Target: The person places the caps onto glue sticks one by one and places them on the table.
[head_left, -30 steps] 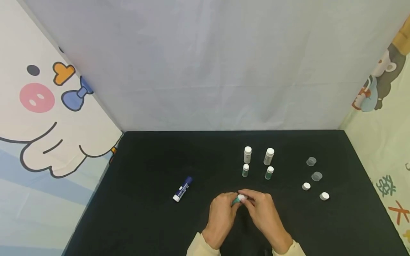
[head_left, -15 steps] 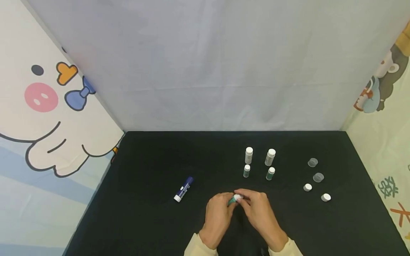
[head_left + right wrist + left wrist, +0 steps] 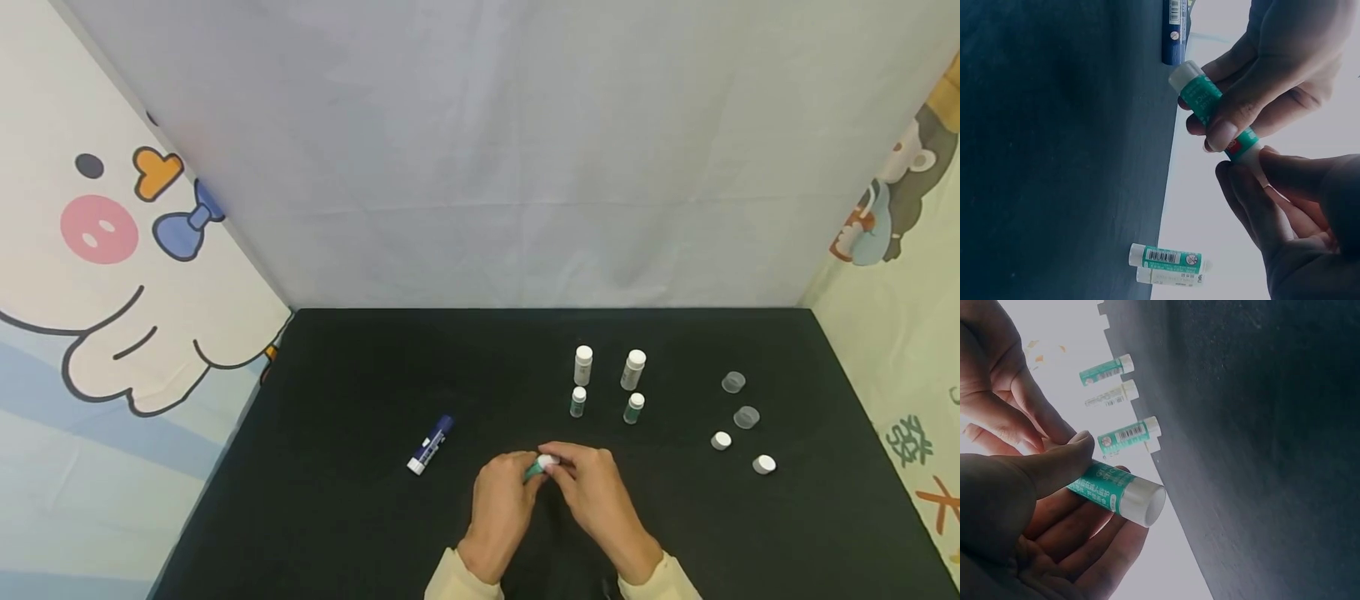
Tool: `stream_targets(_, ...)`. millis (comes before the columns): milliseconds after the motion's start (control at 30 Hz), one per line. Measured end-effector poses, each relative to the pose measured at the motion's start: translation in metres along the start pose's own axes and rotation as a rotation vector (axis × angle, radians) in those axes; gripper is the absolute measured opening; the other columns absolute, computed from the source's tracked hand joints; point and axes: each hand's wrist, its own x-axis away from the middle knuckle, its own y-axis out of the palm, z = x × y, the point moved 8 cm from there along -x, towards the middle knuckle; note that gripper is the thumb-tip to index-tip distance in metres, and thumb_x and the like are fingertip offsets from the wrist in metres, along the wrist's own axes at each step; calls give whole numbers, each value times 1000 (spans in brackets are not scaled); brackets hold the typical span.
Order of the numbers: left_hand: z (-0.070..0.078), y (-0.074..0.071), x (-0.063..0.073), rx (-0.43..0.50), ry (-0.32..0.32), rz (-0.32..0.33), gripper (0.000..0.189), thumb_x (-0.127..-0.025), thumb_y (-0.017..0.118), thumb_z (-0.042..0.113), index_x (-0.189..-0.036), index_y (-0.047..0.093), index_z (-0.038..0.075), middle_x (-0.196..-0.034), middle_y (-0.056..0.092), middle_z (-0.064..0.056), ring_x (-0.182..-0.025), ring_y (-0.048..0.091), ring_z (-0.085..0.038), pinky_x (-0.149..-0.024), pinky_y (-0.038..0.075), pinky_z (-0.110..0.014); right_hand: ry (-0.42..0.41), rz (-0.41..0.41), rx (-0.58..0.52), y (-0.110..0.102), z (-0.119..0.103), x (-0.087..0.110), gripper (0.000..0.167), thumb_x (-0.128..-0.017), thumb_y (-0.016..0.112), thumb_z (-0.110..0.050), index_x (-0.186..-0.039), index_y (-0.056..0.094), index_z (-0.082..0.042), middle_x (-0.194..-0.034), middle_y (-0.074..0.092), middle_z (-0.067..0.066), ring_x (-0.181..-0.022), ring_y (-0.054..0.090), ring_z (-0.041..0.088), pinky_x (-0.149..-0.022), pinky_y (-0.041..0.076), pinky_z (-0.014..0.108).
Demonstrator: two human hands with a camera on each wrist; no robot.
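Note:
My left hand (image 3: 498, 504) grips a green-labelled glue stick (image 3: 1107, 484) around its barrel, thumb laid across the label. The fingers and thumb of my right hand (image 3: 596, 492) pinch the white end (image 3: 1249, 157) of the same stick. It is held at a slant above the table, its other white end (image 3: 1185, 74) sticking out past my left fingers. Beyond the hands stand two smaller green glue sticks (image 3: 633, 408) and two taller white-capped ones (image 3: 582, 365).
A dark blue glue stick (image 3: 431, 444) with a white end lies left of the hands on the black table (image 3: 337, 533). Two clear plastic cups (image 3: 746, 417) and two white caps (image 3: 764, 464) stand at the right. A pale cloth (image 3: 517, 167) closes off the back.
Both hands have drifted a little to the left together with the green glue stick, keeping the same hold on it. The things on the table have stayed in place.

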Motion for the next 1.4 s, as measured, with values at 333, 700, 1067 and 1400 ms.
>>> stream_targets(333, -11, -7, -1, -12, -17, 20, 14, -81, 88, 8, -79, 76, 14, -79, 77, 1, -73, 75, -20, -58, 53, -37, -25, -26, -3, 11, -6, -7, 20, -87, 78, 9, -105, 81, -1, -103, 80, 11, -91, 78, 23, -75, 63, 33)
stream_targets(700, -25, -12, 0, -13, -70, 32, 19, -80, 89, 8, -74, 72, 15, -74, 75, 1, -69, 74, -22, -56, 51, -39, -45, -60, -1, 27, -9, -14, 19, -88, 77, 9, -105, 80, 0, -103, 80, 12, -92, 78, 23, -75, 62, 33)
stream_targets(1067, -35, -14, 0, -3, -106, 23, 20, -82, 88, 8, -73, 71, 14, -73, 74, -1, -69, 74, -23, -55, 51, -39, -53, -81, -18, 38, -8, -18, 18, -89, 76, 8, -106, 80, 2, -104, 80, 15, -92, 79, 26, -76, 63, 33)
stream_targets(1400, -41, -20, 2, -39, -119, 37, 23, -80, 89, 8, -71, 69, 14, -73, 74, -3, -69, 74, -26, -56, 52, -41, -62, -110, -34, 48, -10, -20, 17, -91, 75, 7, -108, 80, 2, -105, 80, 16, -93, 79, 26, -77, 63, 33)
